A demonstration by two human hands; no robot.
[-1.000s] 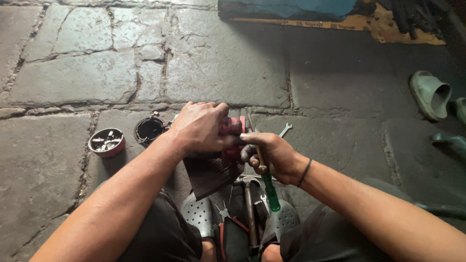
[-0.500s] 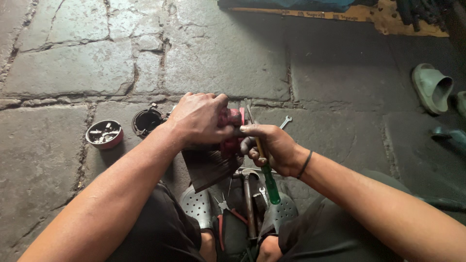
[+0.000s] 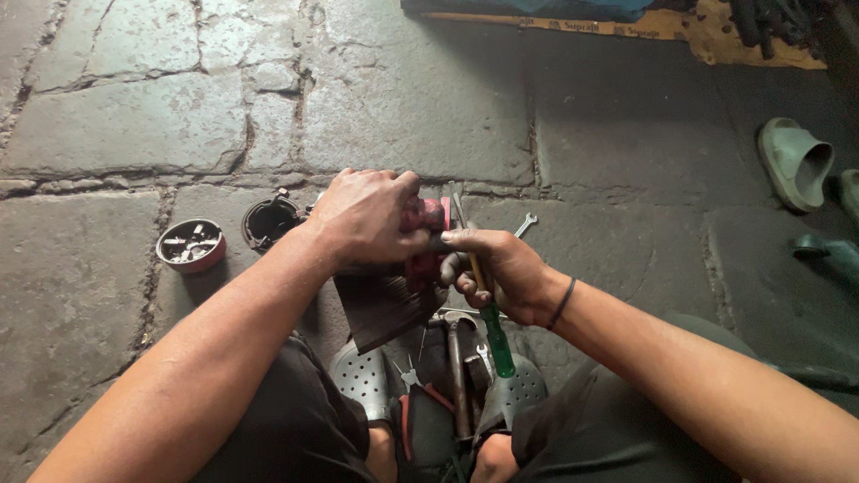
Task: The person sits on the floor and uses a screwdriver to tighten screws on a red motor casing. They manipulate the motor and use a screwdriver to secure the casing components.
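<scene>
Head view, looking down at a stone floor of large cracked slabs.

Centre of frame: left hand lies palm-down over a red part, fingers curled and pressed together around its top. Only the part's right edge and lower side show past the knuckles; what it is cannot be told. It sits on a dark slab-like block that tilts toward the lower centre.

Right hand, just right of centre, touches the red part from the side. Fingers are closed around a screwdriver: green handle pointing to lower centre, yellowish shaft running up through the fist, metal tip showing above the knuckles beside the red part. Dark band on the right wrist.

Lower centre, between the knees: hammer with head up near the block, red-handled pliers, a small wrench beside them. Two grey perforated sandals on the person's feet flank the tools.

Left of centre: black round housing on the floor, near the left wrist. Further left, well apart, a red round tin holding small metal bits.

Right of the hands: spanner lying flat, just above the right hand.

Right edge: green slipper, upper part of frame. Top right: yellow-brown board with dark items on it, too dim to tell.
</scene>
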